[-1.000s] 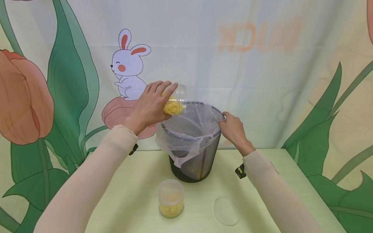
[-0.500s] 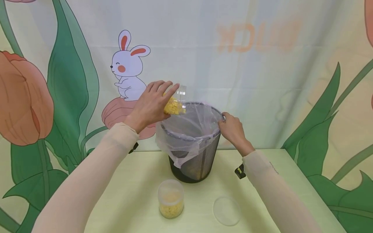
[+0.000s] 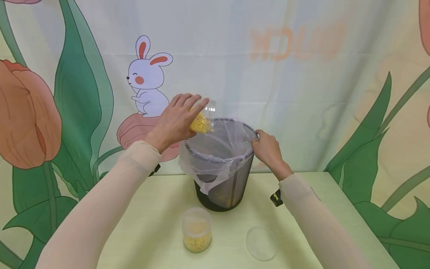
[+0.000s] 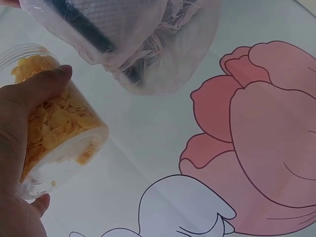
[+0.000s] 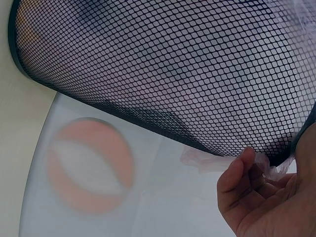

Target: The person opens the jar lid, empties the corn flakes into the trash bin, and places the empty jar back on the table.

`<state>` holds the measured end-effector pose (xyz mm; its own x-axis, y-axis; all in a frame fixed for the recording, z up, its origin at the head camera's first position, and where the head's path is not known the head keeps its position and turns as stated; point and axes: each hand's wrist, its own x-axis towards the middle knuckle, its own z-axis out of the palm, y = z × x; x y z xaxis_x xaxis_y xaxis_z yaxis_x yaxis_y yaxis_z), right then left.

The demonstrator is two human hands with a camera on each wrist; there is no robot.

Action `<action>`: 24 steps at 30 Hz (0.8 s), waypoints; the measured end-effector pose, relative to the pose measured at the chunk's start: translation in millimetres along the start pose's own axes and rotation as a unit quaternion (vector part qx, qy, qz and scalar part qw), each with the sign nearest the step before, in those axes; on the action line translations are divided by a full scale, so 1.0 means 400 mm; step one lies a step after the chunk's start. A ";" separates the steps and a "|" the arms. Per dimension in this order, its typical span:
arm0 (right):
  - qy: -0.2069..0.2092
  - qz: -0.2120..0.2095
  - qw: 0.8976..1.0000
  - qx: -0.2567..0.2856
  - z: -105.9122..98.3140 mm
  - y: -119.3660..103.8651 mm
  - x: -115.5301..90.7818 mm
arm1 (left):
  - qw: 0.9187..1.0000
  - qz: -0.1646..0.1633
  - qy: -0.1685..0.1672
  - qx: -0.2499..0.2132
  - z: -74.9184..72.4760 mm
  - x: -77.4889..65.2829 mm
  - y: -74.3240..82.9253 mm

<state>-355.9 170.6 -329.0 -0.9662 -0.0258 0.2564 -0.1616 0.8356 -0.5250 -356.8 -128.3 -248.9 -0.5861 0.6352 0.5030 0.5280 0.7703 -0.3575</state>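
Tipped over the left side of the bin's mouth is a clear jar (image 3: 205,116) of yellow flakes (image 4: 59,121), gripped by my left hand (image 3: 176,121). Its open end points right, and flakes lie along its lower side up to the mouth. Below it stands a black mesh bin (image 3: 235,183), lined with a thin translucent bag (image 3: 215,175) folded over the rim. My right hand (image 3: 268,147) holds the bin's right rim with fingers curled over it. In the right wrist view, fingers (image 5: 232,182) curl at the bag's edge beside the mesh.
In front of the bin a second clear tub (image 3: 197,229), partly filled with yellow flakes, stands on the pale green table (image 3: 147,224). To its right lies a clear round lid (image 3: 261,243). A printed curtain (image 3: 228,67) hangs just behind the bin.
The jar has shifted very slightly right, still tilted, with flakes sliding about near its mouth. The right hand, bin, tub and lid look unmoved.
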 end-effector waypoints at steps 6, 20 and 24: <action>-0.003 0.002 1.000 0.003 -0.001 -0.001 -0.002 | 1.000 0.005 -0.007 0.009 -0.003 0.004 0.005; -0.002 0.003 1.000 0.006 -0.003 -0.001 -0.003 | 0.999 0.015 -0.015 0.025 0.002 0.008 0.009; -0.002 0.005 1.000 0.003 -0.002 0.000 -0.002 | 0.999 0.020 -0.013 0.029 0.002 0.009 0.010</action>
<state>-354.8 171.2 -328.5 -0.9684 -0.0196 0.2485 -0.1535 0.8324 -0.5325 -357.1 -122.9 -249.1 -0.5813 0.6659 0.4677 0.5145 0.7460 -0.4228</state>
